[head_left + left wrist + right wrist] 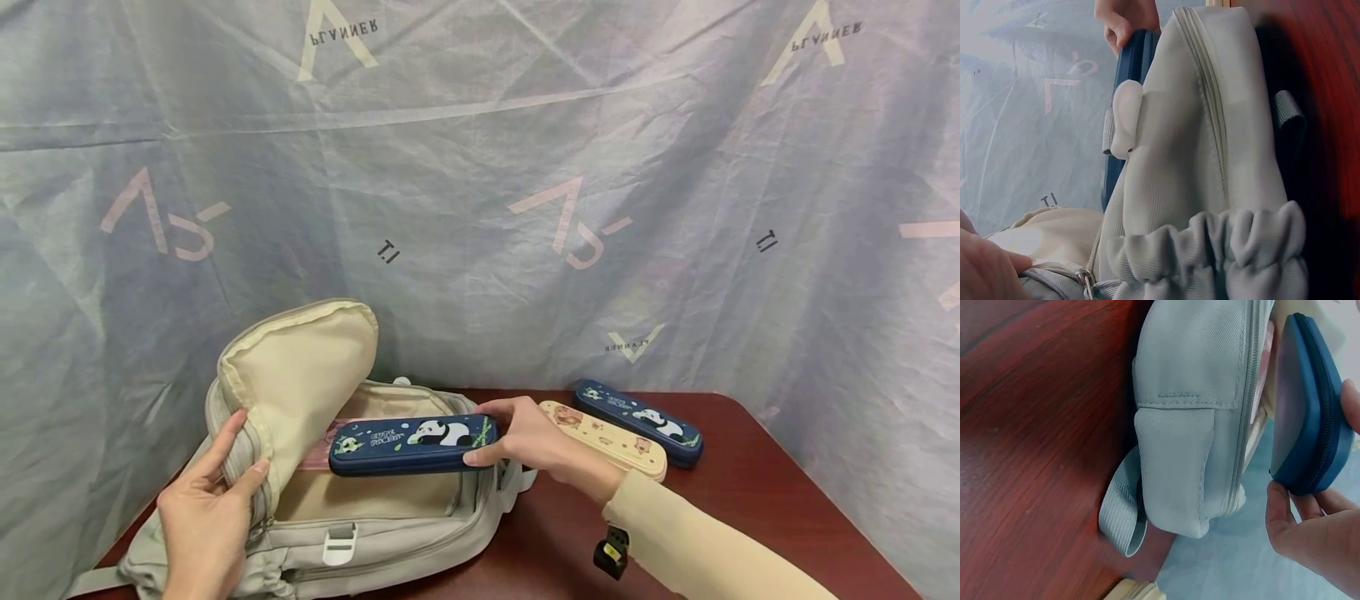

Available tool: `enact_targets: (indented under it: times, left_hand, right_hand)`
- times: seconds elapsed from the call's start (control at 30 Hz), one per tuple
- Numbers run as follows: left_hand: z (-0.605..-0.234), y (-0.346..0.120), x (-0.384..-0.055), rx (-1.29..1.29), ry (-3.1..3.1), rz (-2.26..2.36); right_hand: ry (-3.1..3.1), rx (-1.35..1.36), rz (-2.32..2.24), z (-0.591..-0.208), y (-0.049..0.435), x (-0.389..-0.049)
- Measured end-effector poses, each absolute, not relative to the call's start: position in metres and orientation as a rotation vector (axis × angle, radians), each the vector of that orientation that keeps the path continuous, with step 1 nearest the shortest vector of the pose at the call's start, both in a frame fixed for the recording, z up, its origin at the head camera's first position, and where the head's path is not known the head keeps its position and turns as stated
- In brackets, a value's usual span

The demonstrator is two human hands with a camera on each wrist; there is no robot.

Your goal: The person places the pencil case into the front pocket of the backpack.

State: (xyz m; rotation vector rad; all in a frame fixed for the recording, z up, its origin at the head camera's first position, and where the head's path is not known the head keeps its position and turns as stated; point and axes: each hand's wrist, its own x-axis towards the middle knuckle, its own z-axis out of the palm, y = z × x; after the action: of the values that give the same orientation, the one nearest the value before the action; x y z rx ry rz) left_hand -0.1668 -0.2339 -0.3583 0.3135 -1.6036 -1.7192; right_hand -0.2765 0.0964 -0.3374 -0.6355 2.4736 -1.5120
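My right hand [528, 437] grips the right end of a navy pencil case [412, 446] printed with a panda, thumb in front and fingers behind. The case is held level over the mouth of a pale grey backpack [405, 537], which lies on its back. In the right wrist view the zipped side of the pencil case [1313, 412] shows above the bag's edge. With thumb and fingers my left hand [206, 508] holds the bag's unzipped flap [300, 375] raised, its cream lining facing me. A pink case [318, 454] is partly visible inside the bag, behind the navy one.
On the dark red table [750, 508], right of the bag, lie a cream pencil case [607, 437] with bear prints and another navy panda case [641, 421]. A printed grey curtain [480, 208] hangs behind and at both sides. A strap loop [1124, 512] sticks out beside the bag.
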Motion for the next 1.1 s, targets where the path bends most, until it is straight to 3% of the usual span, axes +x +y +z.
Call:
enact_targets:
  times: [1.1]
  left_hand:
    - [-0.355, -0.233, -0.163, 0.355, -1.586, -1.725]
  right_hand:
    - [2.542, -0.729, -1.401, -0.359, 0.026, -0.277]
